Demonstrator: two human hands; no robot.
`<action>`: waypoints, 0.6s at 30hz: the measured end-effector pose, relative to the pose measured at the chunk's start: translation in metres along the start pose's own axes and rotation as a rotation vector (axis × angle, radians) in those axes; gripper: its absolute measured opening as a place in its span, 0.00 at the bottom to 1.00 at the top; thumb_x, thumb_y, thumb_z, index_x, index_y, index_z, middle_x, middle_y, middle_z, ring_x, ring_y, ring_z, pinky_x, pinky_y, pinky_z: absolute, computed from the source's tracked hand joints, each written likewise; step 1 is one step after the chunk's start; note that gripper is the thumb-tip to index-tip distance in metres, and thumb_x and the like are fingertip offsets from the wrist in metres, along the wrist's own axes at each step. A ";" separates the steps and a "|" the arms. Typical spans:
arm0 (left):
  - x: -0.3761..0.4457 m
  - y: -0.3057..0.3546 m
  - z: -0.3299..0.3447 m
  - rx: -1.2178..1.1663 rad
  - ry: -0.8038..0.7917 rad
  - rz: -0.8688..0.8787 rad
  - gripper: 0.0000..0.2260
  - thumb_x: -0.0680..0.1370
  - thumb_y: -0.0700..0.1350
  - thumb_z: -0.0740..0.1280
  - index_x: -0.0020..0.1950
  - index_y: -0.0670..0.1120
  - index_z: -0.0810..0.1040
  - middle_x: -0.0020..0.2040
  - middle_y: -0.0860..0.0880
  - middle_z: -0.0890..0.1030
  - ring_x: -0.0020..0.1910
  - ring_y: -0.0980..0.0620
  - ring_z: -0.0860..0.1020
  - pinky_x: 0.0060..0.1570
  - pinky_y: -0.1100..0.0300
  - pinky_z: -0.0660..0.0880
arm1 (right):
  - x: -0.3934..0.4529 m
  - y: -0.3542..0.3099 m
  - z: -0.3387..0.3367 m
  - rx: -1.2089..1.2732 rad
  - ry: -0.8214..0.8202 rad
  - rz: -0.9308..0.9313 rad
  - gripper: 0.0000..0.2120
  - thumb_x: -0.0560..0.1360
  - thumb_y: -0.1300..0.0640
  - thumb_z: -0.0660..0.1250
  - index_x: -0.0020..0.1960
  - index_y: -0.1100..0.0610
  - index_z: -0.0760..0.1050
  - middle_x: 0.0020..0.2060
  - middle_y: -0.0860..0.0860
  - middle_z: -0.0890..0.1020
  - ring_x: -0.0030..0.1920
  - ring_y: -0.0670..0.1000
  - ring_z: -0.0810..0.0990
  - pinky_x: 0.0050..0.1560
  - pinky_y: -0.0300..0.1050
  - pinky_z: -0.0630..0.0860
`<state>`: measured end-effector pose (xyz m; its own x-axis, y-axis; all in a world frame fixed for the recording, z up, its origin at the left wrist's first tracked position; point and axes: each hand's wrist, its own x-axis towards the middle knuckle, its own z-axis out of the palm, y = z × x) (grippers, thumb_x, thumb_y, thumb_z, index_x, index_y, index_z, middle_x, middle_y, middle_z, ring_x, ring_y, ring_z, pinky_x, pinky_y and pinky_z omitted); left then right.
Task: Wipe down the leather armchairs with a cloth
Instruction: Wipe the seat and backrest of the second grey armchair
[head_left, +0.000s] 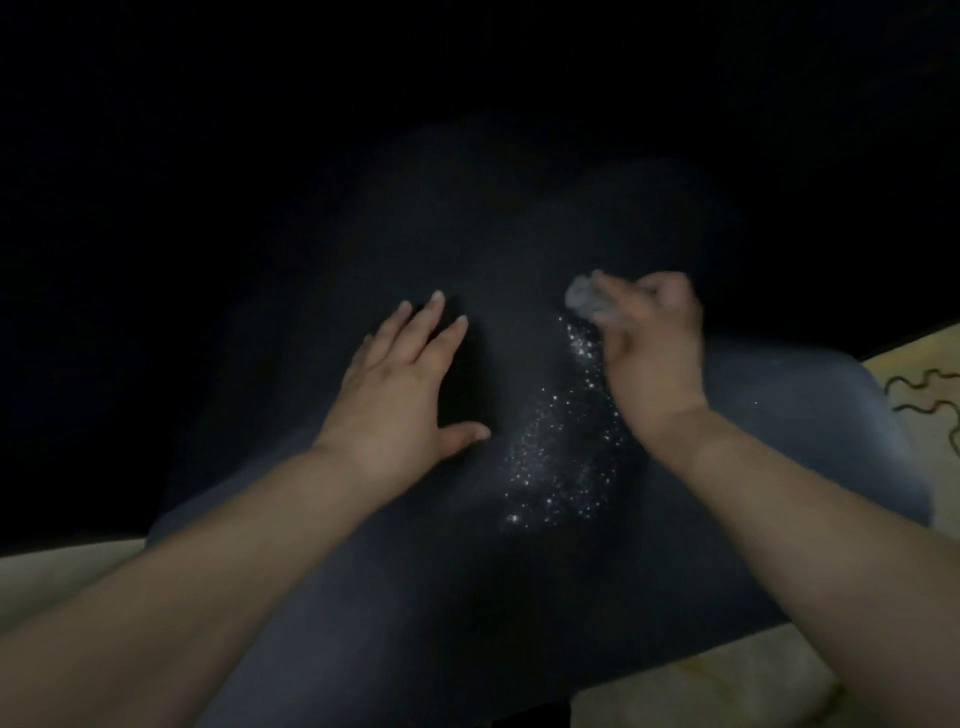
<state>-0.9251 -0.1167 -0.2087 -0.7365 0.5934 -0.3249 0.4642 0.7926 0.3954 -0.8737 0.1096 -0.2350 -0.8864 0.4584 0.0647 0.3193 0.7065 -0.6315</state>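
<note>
A dark leather armchair (441, 597) fills the middle of the head view, dimly lit. My left hand (400, 389) lies flat on its surface with the fingers spread and straight. My right hand (649, 343) grips a small bunched grey cloth (584, 296) and holds it against the leather, to the right of the left hand. A band of shiny droplets or specks (561, 457) runs down the leather below the cloth, between my two hands. The upper part of the chair fades into darkness.
A pale floor (62, 571) shows at the lower left and lower right. At the right edge lies a light rug or floor patch with dark wavy lines (924, 395). Everything beyond the chair is black.
</note>
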 end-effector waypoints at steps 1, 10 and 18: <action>0.006 0.001 -0.001 0.005 -0.002 -0.007 0.43 0.72 0.63 0.68 0.79 0.56 0.46 0.78 0.57 0.39 0.76 0.55 0.39 0.71 0.54 0.41 | -0.006 -0.006 0.008 0.010 -0.068 -0.049 0.17 0.75 0.67 0.65 0.63 0.59 0.77 0.54 0.62 0.71 0.53 0.59 0.73 0.58 0.40 0.71; 0.026 -0.005 0.003 0.048 -0.024 -0.062 0.35 0.77 0.55 0.65 0.79 0.54 0.50 0.79 0.54 0.42 0.77 0.50 0.42 0.76 0.46 0.47 | 0.015 0.031 -0.019 -0.011 0.117 0.094 0.08 0.78 0.61 0.65 0.56 0.61 0.76 0.47 0.51 0.79 0.51 0.50 0.78 0.56 0.44 0.75; 0.026 -0.004 0.004 0.069 -0.031 -0.082 0.35 0.77 0.55 0.65 0.79 0.55 0.48 0.79 0.55 0.43 0.77 0.50 0.43 0.76 0.48 0.49 | -0.002 0.033 -0.031 0.048 0.029 -0.005 0.18 0.75 0.65 0.65 0.65 0.58 0.76 0.52 0.57 0.68 0.51 0.60 0.73 0.57 0.51 0.73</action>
<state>-0.9438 -0.1045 -0.2224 -0.7581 0.5297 -0.3804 0.4368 0.8456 0.3070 -0.8510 0.1482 -0.2321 -0.8774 0.4712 0.0899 0.2983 0.6826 -0.6671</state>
